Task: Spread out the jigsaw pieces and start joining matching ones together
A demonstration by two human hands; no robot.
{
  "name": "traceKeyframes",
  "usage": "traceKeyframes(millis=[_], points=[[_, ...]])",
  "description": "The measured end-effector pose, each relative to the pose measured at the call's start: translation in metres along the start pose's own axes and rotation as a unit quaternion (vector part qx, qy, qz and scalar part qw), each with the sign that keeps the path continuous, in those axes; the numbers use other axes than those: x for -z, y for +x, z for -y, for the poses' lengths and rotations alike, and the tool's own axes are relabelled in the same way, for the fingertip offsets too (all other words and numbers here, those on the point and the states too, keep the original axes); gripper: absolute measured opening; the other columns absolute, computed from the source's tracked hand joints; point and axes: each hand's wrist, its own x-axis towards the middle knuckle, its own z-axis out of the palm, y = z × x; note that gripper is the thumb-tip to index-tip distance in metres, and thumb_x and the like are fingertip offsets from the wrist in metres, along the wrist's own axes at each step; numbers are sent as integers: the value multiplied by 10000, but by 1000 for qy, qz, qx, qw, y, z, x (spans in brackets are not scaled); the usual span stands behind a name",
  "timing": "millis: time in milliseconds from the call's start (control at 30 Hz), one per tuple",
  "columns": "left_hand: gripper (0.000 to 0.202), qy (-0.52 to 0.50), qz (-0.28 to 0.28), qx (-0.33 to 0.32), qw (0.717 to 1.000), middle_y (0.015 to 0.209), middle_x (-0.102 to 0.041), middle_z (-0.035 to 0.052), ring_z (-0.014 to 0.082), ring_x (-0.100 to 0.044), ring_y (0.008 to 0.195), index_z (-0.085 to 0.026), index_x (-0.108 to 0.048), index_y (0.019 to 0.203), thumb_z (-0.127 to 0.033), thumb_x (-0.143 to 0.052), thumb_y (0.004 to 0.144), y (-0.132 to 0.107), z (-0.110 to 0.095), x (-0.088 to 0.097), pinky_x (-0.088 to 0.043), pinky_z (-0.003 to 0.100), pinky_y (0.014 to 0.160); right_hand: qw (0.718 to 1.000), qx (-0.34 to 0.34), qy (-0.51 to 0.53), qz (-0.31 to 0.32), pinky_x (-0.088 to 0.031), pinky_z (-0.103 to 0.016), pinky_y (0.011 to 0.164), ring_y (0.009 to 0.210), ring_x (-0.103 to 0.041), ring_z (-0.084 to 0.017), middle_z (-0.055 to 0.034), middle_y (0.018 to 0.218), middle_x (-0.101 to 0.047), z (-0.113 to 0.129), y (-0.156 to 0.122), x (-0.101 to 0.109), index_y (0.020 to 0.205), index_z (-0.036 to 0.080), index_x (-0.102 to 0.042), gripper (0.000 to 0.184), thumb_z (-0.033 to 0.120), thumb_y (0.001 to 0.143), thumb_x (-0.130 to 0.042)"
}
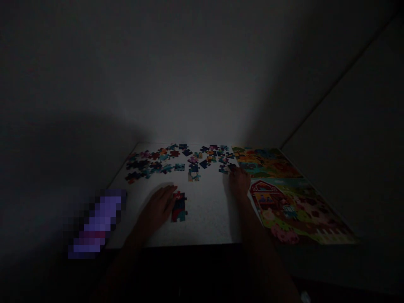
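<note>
My left hand lies palm down on the white tabletop, fingers stretched out. Its fingertips touch or nearly touch a small joined strip of jigsaw pieces in red, dark blue and teal. Farther right, my right hand has its fingers bent over a dark jigsaw piece at the edge of the loose pieces. The thumb side is poorly lit. Just left of those fingertips lies another bluish jigsaw piece. Between the hands, toward the back, are two joined pieces with a pale figure.
Loose jigsaw pieces spread along the table's back and left. On the right lie a farm picture with a red barn and an orange-green picture. A blurred-out purple object is at the left edge. Walls stand behind; the light is dim.
</note>
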Motion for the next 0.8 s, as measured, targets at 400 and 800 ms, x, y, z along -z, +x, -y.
traceKeyframes(millis=[400, 800], points=[[364, -78, -42, 20, 996, 1171, -660, 94, 229, -588, 1137, -172, -609, 1203, -102, -403, 911, 5, -1, 3, -492, 421, 1021, 997, -6, -77, 12, -375, -340, 912, 1067, -588, -272, -186, 1090, -685, 11, -4, 13, 1084, 96, -686, 304, 249, 933, -471], [378, -86, -57, 26, 994, 1149, -677, 88, 229, -603, 1114, -182, -638, 1182, -60, -470, 866, 7, -2, 2, -494, 413, 1010, 996, 30, -86, -7, -367, -325, 882, 1004, -601, -251, -160, 1020, -703, 16, -69, 28, 1034, 96, -694, 282, 224, 938, -461]])
